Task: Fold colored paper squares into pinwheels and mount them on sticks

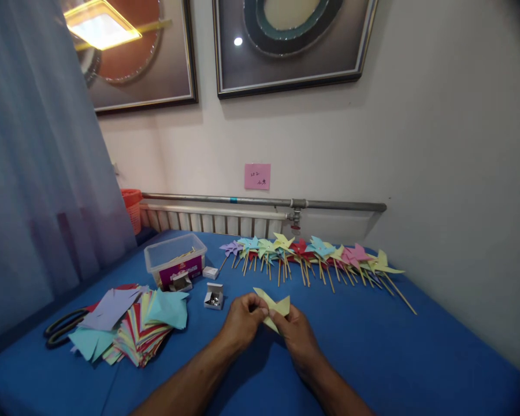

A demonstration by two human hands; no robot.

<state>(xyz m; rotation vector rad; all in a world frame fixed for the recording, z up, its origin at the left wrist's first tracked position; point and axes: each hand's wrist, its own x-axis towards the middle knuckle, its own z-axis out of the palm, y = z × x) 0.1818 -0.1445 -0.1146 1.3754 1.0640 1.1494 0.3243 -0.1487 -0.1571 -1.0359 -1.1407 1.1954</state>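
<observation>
Between my two hands is a pale yellow paper pinwheel [281, 306], partly folded, with pointed blades sticking up. My left hand [245, 318] pinches it near the centre with thumb and fingertips. From the other side, my right hand [297, 332] grips it, thumb pressed by the middle. The fingertips hide the centre, so any pin there cannot be made out. Just left of my left hand, a small white box [214, 297] stands with its lid up and shiny metal pins inside.
Cut coloured papers [143, 329] lie in a heap at left, with black-handled scissors [63, 328] beside them. Behind stands a clear plastic tub [175, 254] holding wooden sticks, near a closed small box [210, 272]. Finished pinwheels on sticks [301, 248] line the blue table's [372, 358] back edge.
</observation>
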